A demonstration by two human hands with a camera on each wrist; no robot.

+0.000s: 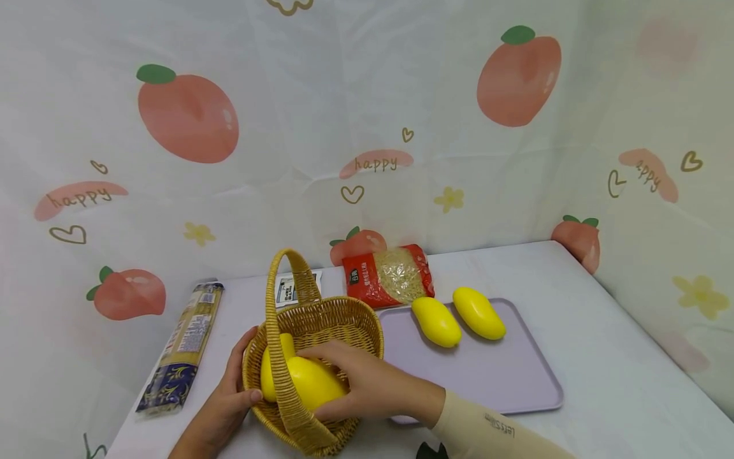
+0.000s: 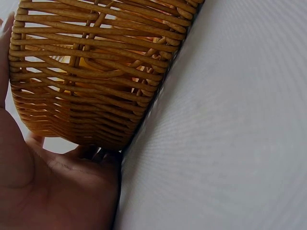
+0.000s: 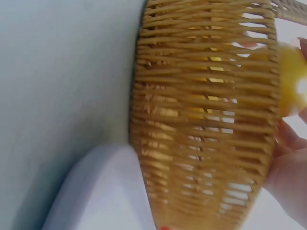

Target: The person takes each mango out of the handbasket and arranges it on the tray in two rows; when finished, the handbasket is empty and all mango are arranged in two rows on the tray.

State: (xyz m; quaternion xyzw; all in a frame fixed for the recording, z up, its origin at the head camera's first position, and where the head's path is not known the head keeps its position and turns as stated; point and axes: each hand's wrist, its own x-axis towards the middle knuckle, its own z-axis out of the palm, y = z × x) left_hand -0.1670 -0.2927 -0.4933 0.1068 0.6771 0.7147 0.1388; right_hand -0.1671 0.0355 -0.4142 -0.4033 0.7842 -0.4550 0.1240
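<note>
One yellow fruit (image 1: 314, 384) held between right hand (image 1: 362, 382) thumb and fingers, in the mouth of the wicker basket (image 1: 375, 322); second fruit (image 1: 287, 345) just beside it. Left hand (image 1: 228, 398) grips the basket's left side, thumb at rim. Held fruit probably light, firm, slick: grasp round its fat middle. Basket likely light, tippy; steady by rim.

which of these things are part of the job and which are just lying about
Likely the job:
wicker basket
gripped yellow fruit
fruit beside it
lilac tray
two tray fruits

Probably just lying about:
red bag
long packet
small packet
</note>
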